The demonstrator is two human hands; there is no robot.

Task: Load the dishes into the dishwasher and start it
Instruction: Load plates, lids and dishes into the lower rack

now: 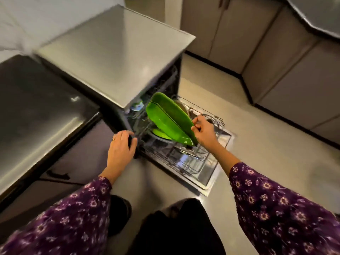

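Two hands at work, dishes only partly loaded.

Right hand (pixel 204 132): thumb and bent fingers pinch the near rim of a large bright-green oval plastic platter (pixel 171 116). The platter stands on edge, tilted, at centre of view, in the pulled-out grey wire lower rack (pixel 185 162). The rack runs out toward 4 o'clock over the lowered steel door (pixel 211 181).

Left hand (pixel 122 146), at 9 o'clock of the platter: fingers together, curled over the dark front edge of the silver-topped dishwasher (pixel 117 52), apparently bracing.

A smaller round lime-green plate (pixel 160 134) lies flatter under the platter's 7 o'clock end. Touching or apart: cannot tell.

Judgement: the step in hand is seating the platter between tines.
- Keep the pinch until the bottom edge drops into a slot.
- Bring the platter nearer upright, so it does not lean on the plate below.
- Confirm it stands alone before letting go.
- Its height may foul the spray arm or upper rack; check before sliding the rack in.
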